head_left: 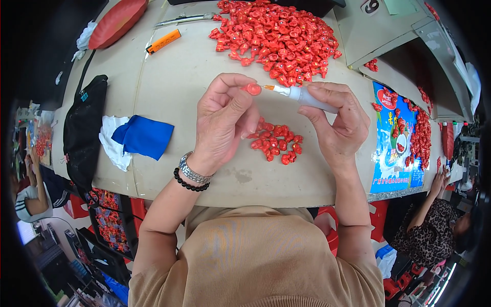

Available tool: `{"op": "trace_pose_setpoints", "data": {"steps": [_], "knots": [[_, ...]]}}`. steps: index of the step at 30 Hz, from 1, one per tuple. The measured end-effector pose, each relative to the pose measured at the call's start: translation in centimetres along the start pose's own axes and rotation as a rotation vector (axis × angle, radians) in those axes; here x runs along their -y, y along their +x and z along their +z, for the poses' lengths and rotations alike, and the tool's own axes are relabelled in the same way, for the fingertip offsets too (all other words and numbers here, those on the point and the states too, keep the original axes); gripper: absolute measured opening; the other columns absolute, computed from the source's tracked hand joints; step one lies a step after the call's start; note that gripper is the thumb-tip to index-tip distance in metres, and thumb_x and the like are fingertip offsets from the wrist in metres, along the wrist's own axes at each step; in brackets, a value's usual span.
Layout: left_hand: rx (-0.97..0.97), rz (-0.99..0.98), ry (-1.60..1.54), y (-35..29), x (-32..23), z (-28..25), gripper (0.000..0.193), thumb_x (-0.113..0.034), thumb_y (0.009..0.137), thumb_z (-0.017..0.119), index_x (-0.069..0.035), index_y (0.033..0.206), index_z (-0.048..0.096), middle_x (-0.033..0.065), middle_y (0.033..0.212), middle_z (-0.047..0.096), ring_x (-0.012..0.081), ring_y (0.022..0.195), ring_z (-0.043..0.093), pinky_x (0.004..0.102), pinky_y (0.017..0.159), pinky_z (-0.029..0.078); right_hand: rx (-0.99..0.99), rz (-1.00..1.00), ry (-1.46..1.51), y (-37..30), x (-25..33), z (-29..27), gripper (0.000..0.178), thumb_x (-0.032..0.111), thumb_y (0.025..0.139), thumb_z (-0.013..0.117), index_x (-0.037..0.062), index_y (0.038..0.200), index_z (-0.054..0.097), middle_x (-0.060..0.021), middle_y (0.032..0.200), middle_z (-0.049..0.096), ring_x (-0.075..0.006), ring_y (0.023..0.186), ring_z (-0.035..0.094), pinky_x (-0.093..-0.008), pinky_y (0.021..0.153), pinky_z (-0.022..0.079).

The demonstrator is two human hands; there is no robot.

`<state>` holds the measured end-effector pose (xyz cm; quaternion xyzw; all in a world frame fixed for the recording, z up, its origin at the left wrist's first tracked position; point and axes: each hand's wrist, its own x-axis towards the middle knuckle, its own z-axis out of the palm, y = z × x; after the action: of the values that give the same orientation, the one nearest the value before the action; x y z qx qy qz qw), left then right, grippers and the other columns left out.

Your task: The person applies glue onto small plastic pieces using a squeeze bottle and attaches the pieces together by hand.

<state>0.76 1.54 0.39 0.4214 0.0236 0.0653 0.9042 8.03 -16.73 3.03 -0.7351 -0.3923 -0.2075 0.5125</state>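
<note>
My left hand (pixel 221 116) pinches a small red plastic piece (pixel 251 89) between thumb and fingertips. In my right hand (pixel 341 123) lies a pale squeeze bottle (pixel 313 99), gripped between thumb and fingers. Its white nozzle with an orange tip points left, and the thin needle end is at or very near the red piece; I cannot tell whether they touch. Below and between my hands sits a small heap of red pieces (pixel 276 145). A much bigger pile of similar red pieces (pixel 279 41) spreads over the table beyond my hands.
Left on the table (pixel 176 66) are a red tray (pixel 117 23), an orange box cutter (pixel 163 41), a metal tool (pixel 185 19), a blue cloth (pixel 146 137) and a black bag (pixel 86 133). At right, more red pieces lie on a blue printed sheet (pixel 386 166), beside a grey cabinet (pixel 381 38). Other people sit at both sides.
</note>
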Motion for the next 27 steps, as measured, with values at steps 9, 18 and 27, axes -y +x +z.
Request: {"op": "trace_pose_setpoints", "data": {"steps": [9,18,27], "knots": [[-0.024,-0.008,-0.008,-0.03,-0.08,0.09,0.019,-0.013,0.093,0.058,-0.002,0.107,0.052,0.0037,0.089,0.062,0.0072,0.051,0.048,0.0204,0.043,0.035,-0.014,0.023,0.014,0.1,0.26,-0.02,0.03,-0.012,0.061,0.073,-0.0021,0.089,0.065,-0.0126,0.091,0.068,-0.0233,0.086,0.067,-0.0296,0.069,0.057],[-0.058,0.077,0.012,0.02,-0.12,0.24,0.024,-0.009,0.09,0.061,-0.001,0.11,0.051,0.006,0.094,0.063,0.0073,0.052,0.049,0.0191,0.043,0.035,-0.007,-0.01,0.004,0.15,0.18,-0.19,0.032,-0.012,0.061,0.072,-0.0019,0.09,0.065,-0.0129,0.091,0.068,-0.0234,0.086,0.067,-0.0294,0.07,0.057],[-0.065,0.108,0.03,-0.01,-0.03,0.16,0.025,-0.006,0.088,0.063,0.0,0.11,0.051,0.0064,0.093,0.062,0.007,0.052,0.049,0.0194,0.042,0.034,0.008,-0.015,-0.02,0.23,0.14,-0.18,0.032,-0.012,0.061,0.073,-0.0018,0.09,0.065,-0.0129,0.091,0.068,-0.0233,0.085,0.067,-0.0293,0.069,0.057]]}}
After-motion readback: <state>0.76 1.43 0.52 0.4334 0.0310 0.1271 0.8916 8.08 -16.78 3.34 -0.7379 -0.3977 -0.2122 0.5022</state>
